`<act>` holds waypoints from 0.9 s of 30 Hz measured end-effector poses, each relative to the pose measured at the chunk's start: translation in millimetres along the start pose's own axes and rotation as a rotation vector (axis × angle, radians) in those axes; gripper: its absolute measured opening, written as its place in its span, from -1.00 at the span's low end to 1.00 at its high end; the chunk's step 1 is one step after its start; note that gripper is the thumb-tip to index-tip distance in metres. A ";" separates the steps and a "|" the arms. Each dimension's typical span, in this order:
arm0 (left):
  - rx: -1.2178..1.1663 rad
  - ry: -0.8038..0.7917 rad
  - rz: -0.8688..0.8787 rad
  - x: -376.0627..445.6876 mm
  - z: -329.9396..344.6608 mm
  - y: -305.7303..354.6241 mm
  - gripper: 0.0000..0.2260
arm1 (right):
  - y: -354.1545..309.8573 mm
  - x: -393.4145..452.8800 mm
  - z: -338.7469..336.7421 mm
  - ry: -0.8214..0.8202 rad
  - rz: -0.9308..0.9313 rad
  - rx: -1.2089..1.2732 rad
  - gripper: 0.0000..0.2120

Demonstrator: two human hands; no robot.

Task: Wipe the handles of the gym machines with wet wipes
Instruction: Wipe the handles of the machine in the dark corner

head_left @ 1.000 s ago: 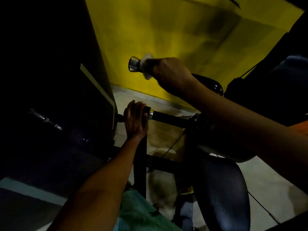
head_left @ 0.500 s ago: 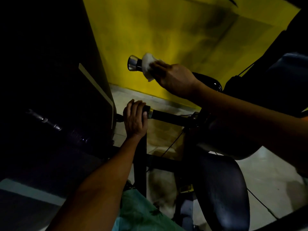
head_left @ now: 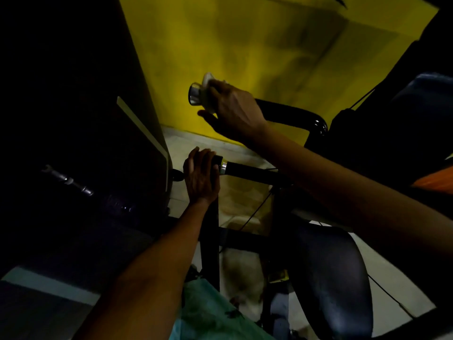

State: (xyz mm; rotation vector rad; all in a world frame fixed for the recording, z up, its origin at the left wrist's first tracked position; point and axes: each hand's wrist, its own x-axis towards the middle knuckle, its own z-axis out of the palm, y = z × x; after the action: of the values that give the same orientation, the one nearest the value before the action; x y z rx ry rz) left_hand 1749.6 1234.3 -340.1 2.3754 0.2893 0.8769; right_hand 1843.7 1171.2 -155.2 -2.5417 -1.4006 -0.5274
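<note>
Two black machine handles stick out to the left in dim light. My right hand (head_left: 232,111) holds a white wet wipe (head_left: 207,94) wrapped over the upper handle (head_left: 291,114), just behind its shiny chrome end cap (head_left: 195,96); the thumb sticks out below. My left hand (head_left: 201,176) grips the end of the lower handle (head_left: 247,171), next to its brass-coloured ring (head_left: 223,168). The part of each handle under the hands is hidden.
A yellow wall (head_left: 257,50) stands behind the handles. A big dark machine housing (head_left: 81,123) fills the left. A black padded seat (head_left: 331,278) and the black frame (head_left: 210,241) lie below, over a pale tiled floor (head_left: 382,273). Teal cloth (head_left: 208,312) shows at the bottom.
My right hand has slid the wipe along the upper handle toward the chrome end cap and turned over it, the thumb now spread below. My left hand keeps its grip on the lower handle.
</note>
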 end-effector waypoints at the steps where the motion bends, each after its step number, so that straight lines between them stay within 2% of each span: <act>1: -0.002 -0.005 -0.002 0.2 0.2 -0.2 -0.61 | -1.0 2.1 5.5 0.032 -0.008 -0.006 -0.68; 3: 0.004 -0.010 -0.012 -0.5 1.6 -1.5 -0.60 | 1.4 0.8 9.3 0.104 -0.099 0.005 -0.73; 7: 0.014 0.007 0.009 -1.8 3.4 -2.2 -0.58 | 23.9 -19.1 -7.6 0.046 -0.284 0.009 -0.65; 10: -0.002 0.017 0.004 -1.5 2.0 -0.8 -0.60 | 44.9 -34.1 -24.3 -0.085 -0.168 -0.050 -0.51; 12: -0.003 0.015 0.016 -0.5 1.6 -0.7 -0.62 | 45.1 -36.9 -30.9 -0.044 -0.090 -0.126 -0.36; 15: 0.027 0.004 0.012 -1.9 2.4 -2.3 -0.60 | 15.1 -24.4 -37.0 -0.022 -0.108 -0.049 -0.50; 18: 0.026 -0.009 -0.002 -3.1 2.4 -3.1 -0.57 | 0.6 -12.2 -9.2 0.016 -0.282 -0.163 -0.61; 21: 0.014 0.011 0.022 -2.1 3.1 -5.1 -0.60 | 7.8 -14.4 2.9 -0.041 -0.318 -0.263 -0.61; 25: 0.027 0.017 0.033 -1.6 1.8 -3.6 -0.59 | 26.5 -33.2 -2.6 -0.128 -0.364 -0.250 -0.53; 27: 0.026 0.009 0.028 0.2 -1.3 -0.4 -0.59 | 42.4 -46.8 -8.9 -0.058 -0.398 -0.302 -0.55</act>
State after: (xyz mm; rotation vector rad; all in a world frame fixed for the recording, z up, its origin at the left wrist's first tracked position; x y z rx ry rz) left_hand 1748.9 1235.3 -339.4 2.4055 0.2729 0.9023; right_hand 1854.7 1109.1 -165.4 -2.5146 -2.0027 -0.7881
